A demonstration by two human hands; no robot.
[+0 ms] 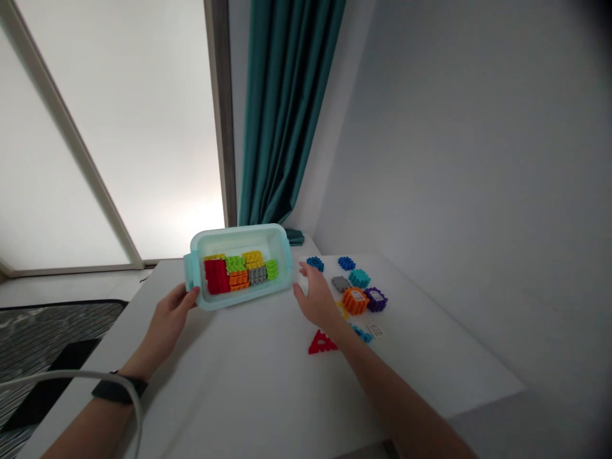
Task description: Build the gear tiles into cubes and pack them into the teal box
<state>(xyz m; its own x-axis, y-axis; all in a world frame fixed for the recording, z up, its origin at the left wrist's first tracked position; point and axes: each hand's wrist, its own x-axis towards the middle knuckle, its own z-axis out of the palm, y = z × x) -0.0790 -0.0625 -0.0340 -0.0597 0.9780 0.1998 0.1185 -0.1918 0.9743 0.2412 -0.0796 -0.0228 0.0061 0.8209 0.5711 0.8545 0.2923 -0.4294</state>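
My left hand (173, 313) grips the left end of a pale turquoise plastic bin (239, 301), thumb over its rim. The bin is tilted toward me. Inside lie red blocks (217, 276), orange blocks (239, 280), grey blocks (258, 275), and green and yellow ones, fitted side by side. Just off the bin's right end, my right hand (315, 296) is open, thumb and fingers apart, with nothing visible between them. Around it on the table are a blue toothed piece (315, 262), a grey one (340, 284) and a red triangular piece (322, 343), partly behind my wrist.
More toothed pieces lie to the right on the white table (248, 382): orange (355, 301), purple (376, 299), teal (359, 278) and blue (347, 262). A green curtain (287, 115) hangs behind the table. A pale cable (136, 408) crosses my left forearm.
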